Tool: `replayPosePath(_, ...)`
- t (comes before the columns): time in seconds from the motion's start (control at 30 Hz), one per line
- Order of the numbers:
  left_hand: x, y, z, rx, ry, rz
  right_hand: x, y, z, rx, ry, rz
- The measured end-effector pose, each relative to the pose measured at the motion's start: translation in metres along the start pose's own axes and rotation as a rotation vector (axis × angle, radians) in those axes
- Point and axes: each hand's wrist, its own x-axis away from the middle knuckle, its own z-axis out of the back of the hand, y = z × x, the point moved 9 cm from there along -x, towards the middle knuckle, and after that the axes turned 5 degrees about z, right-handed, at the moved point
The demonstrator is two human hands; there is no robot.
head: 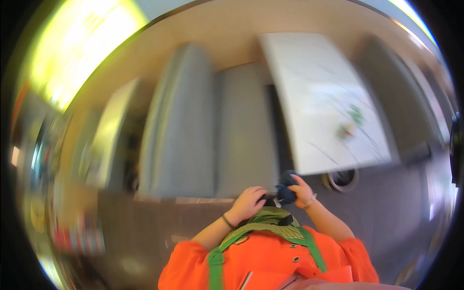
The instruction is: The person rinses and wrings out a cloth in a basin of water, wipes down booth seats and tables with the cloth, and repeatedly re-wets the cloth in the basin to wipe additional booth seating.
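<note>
A bunched dark blue cloth (286, 188) is gripped in my right hand (301, 192), beside the near left corner of a white marble-patterned table (311, 145). My left hand (250, 203) is curled in front of my waist, close to something dark whose kind I cannot tell; whether the fingers hold it is unclear. Below both hands lies a green checked apron (270, 217) with green straps, worn over an orange top. On the table are blurred small items, green with a bit of red (348, 133).
A grey padded bench seat (246, 137) with a tall backrest (185, 130) stands left of the table. Another dark bench (398, 98) is on its right. A round bin (342, 180) sits by the table's near edge. Farther left is another table (112, 134).
</note>
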Motion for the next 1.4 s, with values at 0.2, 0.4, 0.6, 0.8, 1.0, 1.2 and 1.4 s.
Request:
replayPosePath(0.2, 0.158, -0.054, 0.057, -0.069, 0.197, 0.33, -0.003, 0.094, -0.126, 0.251, -0.385, -0.229)
replayPosePath(0.4, 0.349, -0.135, 0.128, -0.087, 0.531, 0.676, 0.011, 0.197, -0.319, 0.227, -0.585, -0.361)
replayPosePath(0.6, 0.528, -0.213, 0.215, -0.186, 0.627, 1.042, -0.012, 0.33, -0.494, 0.209, -0.757, -0.418)
replayPosePath(0.8, 0.617, -0.29, 0.345, -0.18, 0.766, 1.105, -0.068, 0.432, -0.641, 0.146, -0.747, -0.372)
replayPosePath(1.0, 0.637, -0.404, 0.464, -0.238, 0.845, 1.086, -0.172, 0.535, -0.758, 0.181, -0.654, -0.302)
replayPosePath(1.2, 0.681, -0.519, 0.582, -0.155, 0.907, 1.197, -0.294, 0.628, -0.867, 0.209, -0.563, -0.226)
replayPosePath(1.4, 0.703, -0.661, 0.69, 0.18, 1.073, 1.128, -0.325, 0.716, -0.975, 1.315, -1.246, 0.785)
